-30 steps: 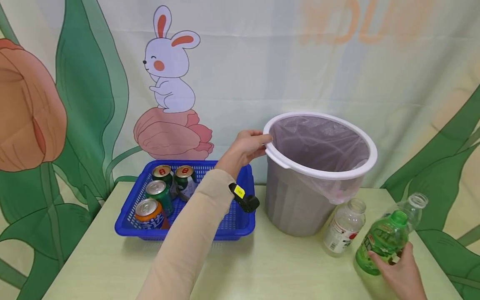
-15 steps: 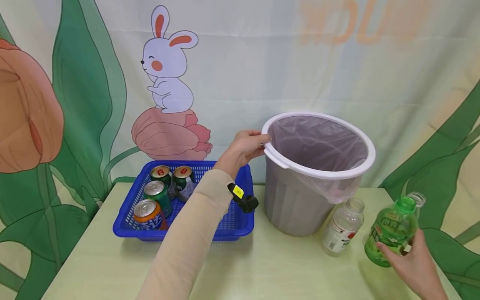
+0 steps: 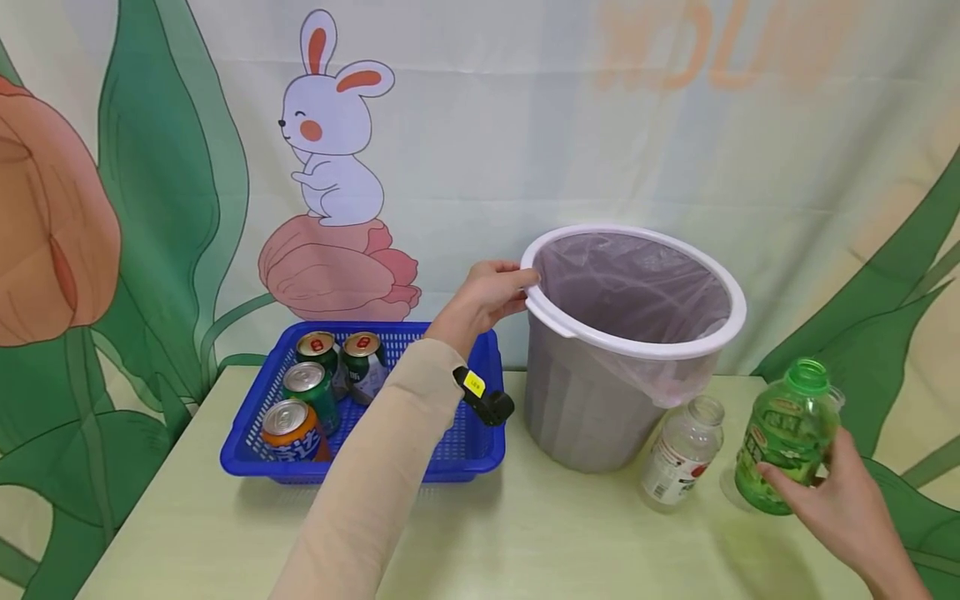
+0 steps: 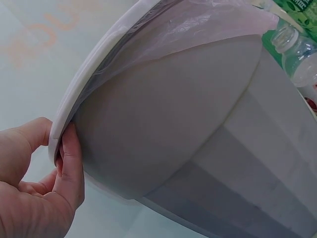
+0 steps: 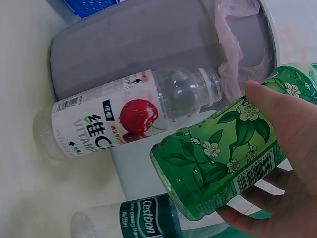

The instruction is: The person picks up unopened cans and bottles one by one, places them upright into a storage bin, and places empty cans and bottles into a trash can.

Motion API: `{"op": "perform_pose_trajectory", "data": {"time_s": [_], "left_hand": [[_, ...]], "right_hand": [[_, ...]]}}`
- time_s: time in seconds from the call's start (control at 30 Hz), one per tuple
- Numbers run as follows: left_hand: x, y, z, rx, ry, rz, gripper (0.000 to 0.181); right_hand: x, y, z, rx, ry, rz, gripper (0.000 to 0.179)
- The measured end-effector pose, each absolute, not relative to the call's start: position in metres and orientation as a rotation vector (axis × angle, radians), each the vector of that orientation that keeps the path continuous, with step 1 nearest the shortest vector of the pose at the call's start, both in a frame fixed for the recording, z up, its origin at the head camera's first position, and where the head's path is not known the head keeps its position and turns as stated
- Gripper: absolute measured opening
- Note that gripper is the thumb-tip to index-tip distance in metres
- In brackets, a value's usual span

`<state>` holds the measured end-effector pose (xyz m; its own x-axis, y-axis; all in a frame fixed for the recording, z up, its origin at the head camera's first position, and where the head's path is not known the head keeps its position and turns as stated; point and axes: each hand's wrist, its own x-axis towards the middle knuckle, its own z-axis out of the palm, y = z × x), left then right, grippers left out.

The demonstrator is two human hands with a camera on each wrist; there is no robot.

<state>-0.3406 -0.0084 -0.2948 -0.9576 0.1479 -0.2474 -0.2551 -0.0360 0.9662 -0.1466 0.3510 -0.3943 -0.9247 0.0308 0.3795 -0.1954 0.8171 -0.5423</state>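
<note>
My left hand pinches the white rim of a grey trash bin lined with a thin pinkish bag; the left wrist view shows the thumb outside and fingers tucked under the rim. At the right, my right hand grips a green plastic bottle, lifted off the table, its shadow below. Between bin and green bottle stands a clear bottle with a white cherry label. Mostly hidden behind the green bottle is another clear bottle with a dark green label.
Left of the bin sits a blue plastic basket with several drink cans in its left part. My left forearm crosses over the basket. The pale table backs onto a printed curtain.
My right hand has moved right and up, raising the green bottle from the table. The left hand keeps its hold on the bin rim.
</note>
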Motion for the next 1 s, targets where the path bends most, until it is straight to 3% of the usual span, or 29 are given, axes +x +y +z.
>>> {"op": "perform_pose_trajectory", "data": {"time_s": [0.23, 0.5, 1.0], "left_hand": [[-0.342, -0.008, -0.295, -0.105, 1.964, 2.077, 0.043], [-0.34, -0.008, -0.294, -0.1, 1.961, 2.077, 0.044], [-0.342, -0.008, -0.295, -0.105, 1.95, 2.084, 0.047]], "right_hand": [[-0.147, 0.347, -0.377, 0.099, -2.632, 0.749, 0.079], [-0.16, 0.347, -0.35, 0.325, -2.523, 0.83, 0.066], [-0.177, 0.335, -0.299, 0.348, -2.529, 0.676, 0.061]]}}
